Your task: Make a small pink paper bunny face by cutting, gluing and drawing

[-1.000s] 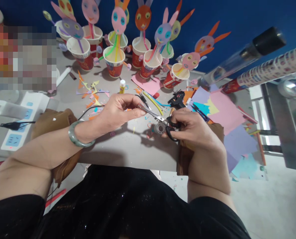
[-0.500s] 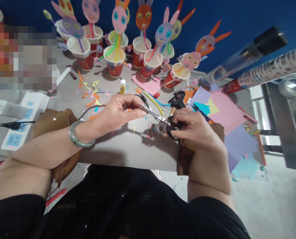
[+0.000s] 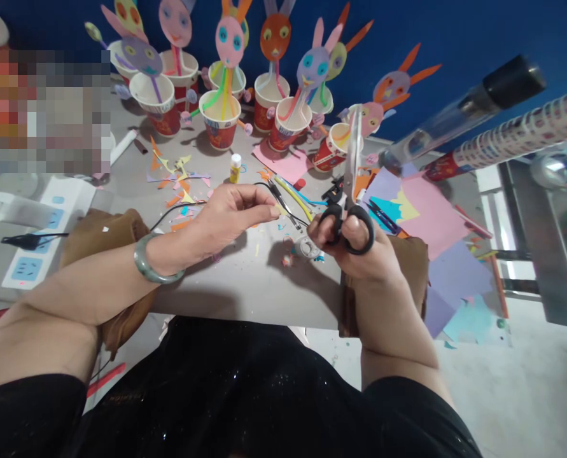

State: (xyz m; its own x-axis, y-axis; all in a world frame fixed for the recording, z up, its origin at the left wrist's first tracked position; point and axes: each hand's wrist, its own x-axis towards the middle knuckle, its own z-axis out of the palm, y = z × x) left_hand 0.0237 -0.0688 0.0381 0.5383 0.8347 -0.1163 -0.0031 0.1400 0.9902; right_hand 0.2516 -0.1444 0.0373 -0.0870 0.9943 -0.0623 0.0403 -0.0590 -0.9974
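A pair of black-handled scissors (image 3: 352, 156) is in my right hand (image 3: 359, 251), fingers through the loops and the blades pointing up and away from me. My left hand (image 3: 238, 219), with a green bangle on its wrist, is closed in a pinch over the table. Something tiny and yellowish may be between thumb and fingertip, too small to name. Below and left of the scissors' handles lies a roll of clear tape (image 3: 307, 247). A yellow glue stick (image 3: 235, 168) stands beyond my left hand. Pipe cleaners (image 3: 296, 198) lie between the hands, farther back.
Several paper cups (image 3: 220, 124) with paper rabbit heads line the back. Paper scraps (image 3: 181, 172) lie left, coloured sheets (image 3: 438, 210) right. A black glue gun (image 3: 333, 191) is partly hidden behind the scissors. A power strip (image 3: 30, 261) and a brown cloth (image 3: 104, 245) are at left.
My right hand has turned over and drawn back from the left, swinging the scissors' blades from pointing left at the left fingertips to pointing up. My left hand has barely moved.
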